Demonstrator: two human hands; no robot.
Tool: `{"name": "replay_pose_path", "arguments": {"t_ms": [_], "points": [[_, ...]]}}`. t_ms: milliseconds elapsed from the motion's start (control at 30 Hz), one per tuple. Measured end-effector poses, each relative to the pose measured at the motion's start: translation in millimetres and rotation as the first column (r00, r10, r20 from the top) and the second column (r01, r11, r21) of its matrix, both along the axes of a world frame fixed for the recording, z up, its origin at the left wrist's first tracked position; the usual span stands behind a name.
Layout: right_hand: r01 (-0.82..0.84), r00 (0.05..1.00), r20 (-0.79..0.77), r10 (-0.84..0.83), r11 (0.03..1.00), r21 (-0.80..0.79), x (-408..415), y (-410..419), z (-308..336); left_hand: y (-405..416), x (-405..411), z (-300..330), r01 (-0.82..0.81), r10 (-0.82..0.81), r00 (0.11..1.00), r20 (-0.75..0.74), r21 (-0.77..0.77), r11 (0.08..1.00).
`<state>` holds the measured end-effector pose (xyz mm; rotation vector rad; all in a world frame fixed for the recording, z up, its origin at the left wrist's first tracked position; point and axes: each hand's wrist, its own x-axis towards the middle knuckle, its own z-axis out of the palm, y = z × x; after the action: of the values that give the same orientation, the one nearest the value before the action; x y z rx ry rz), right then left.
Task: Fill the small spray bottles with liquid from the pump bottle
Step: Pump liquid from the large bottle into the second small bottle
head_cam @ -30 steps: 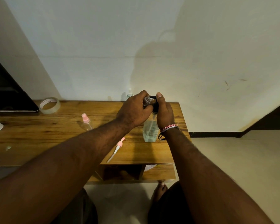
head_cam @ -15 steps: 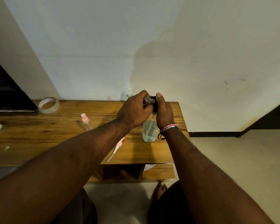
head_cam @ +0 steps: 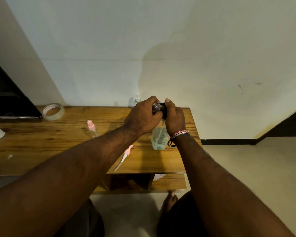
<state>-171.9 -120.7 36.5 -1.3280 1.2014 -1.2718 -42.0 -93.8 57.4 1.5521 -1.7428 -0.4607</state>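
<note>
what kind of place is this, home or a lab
Most likely a room at home: a low wooden table against a plain painted wall, a tape roll lying about, a bare foot on the floor.

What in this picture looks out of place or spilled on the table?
No spill shows. One oddity: a pink spray head with its dip tube lies loose on the wooden table, separated from any bottle, near the front edge. The left hand holds a small bottle at the pump bottle, with the right hand on its pump.
</note>
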Motion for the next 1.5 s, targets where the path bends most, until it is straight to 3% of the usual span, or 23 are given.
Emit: {"name": "replay_pose_path", "arguments": {"t_ms": [700,1000,1167,1500], "points": [[-0.054,0.995,0.080,0.051,0.998,0.034,-0.4,1.4,0.8,-1.6,-3.0,-1.5,0.002,-0.002,0.999,-0.034,-0.011,1.000],[-0.021,1.000,0.000,0.021,1.000,0.010,-2.7,-2.0,-0.6,1.1,-2.6,-2.1,-0.011,0.011,1.000,-0.014,0.009,1.000],[-0.084,0.996,0.036,0.083,0.996,0.031,-1.7,0.0,-1.2,0.6,-3.0,-1.5,-0.004,0.003,0.999,-0.053,-0.007,1.000],[-0.058,0.997,0.060,0.055,0.997,0.057,0.6,-0.4,-1.0,0.1,-4.5,-1.8,-0.011,0.010,0.997,-0.078,-0.013,1.000]]}}
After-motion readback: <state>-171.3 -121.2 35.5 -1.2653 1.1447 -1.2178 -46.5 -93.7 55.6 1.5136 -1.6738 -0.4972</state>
